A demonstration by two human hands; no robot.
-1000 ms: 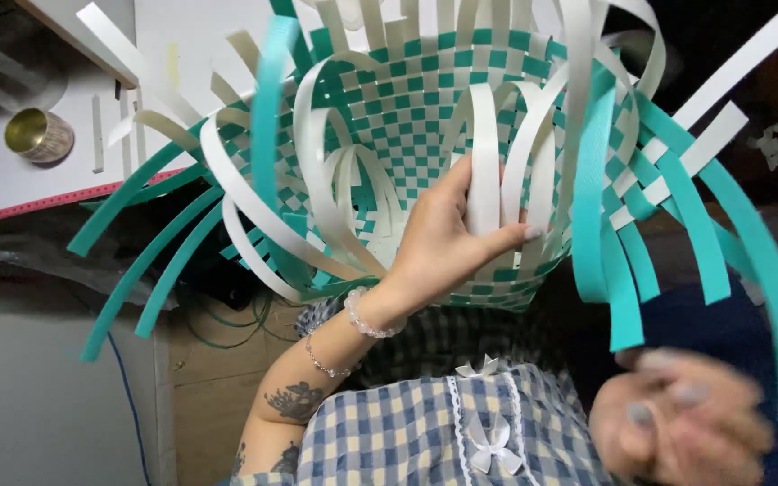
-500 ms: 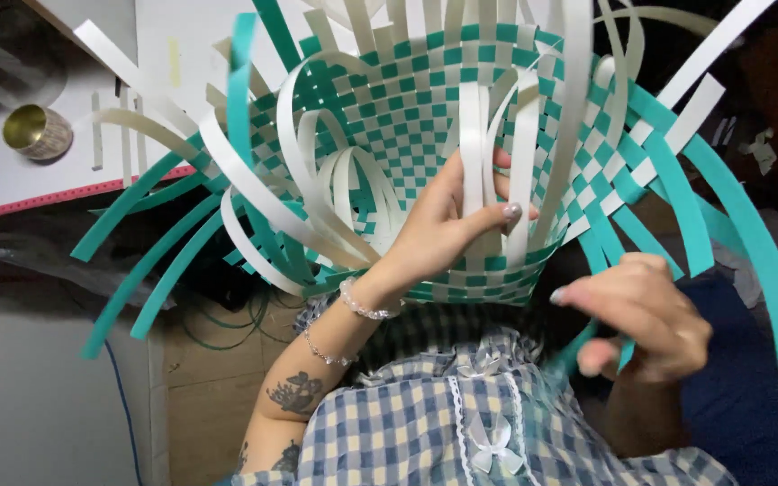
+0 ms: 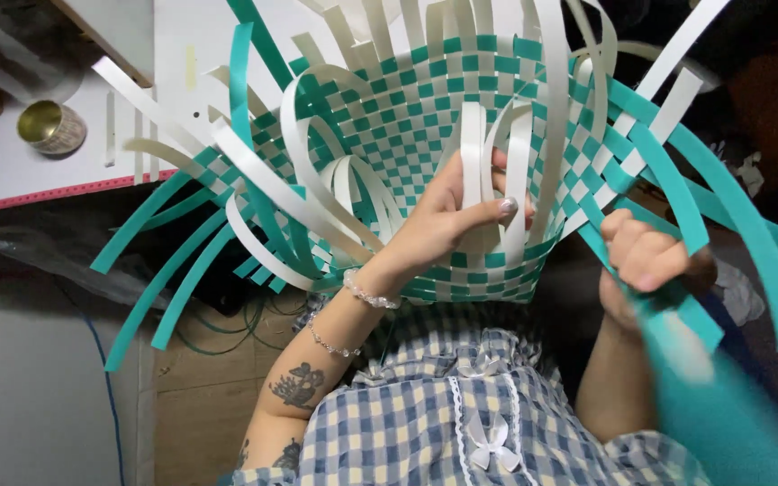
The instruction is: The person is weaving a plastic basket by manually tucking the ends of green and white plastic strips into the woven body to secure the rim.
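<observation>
Teal strip point(image 3: 677, 310) fisted in right hand point(image 3: 646, 261); left hand point(image 3: 447, 216) grips basket point(image 3: 389, 126).

I can't see the left hand's point(image 3: 447, 220) fingertips; they sit behind white strips point(image 3: 488, 171). The teal strip point(image 3: 722, 405) below the right hand point(image 3: 646, 261) is smeared by blur and runs off the bottom edge. The basket's point(image 3: 389, 135) upper strips are cut off at the top.

White counter point(image 3: 11, 171) w/ red front edge was seen at upper left. A round brass-coloured tin point(image 3: 50, 128) was set on it near the edge; loose white strips point(image 3: 110, 130) were laid beside the tin. Wood floor point(image 3: 200, 396) was seen below, w/ green cables point(image 3: 227, 328) on it.
</observation>
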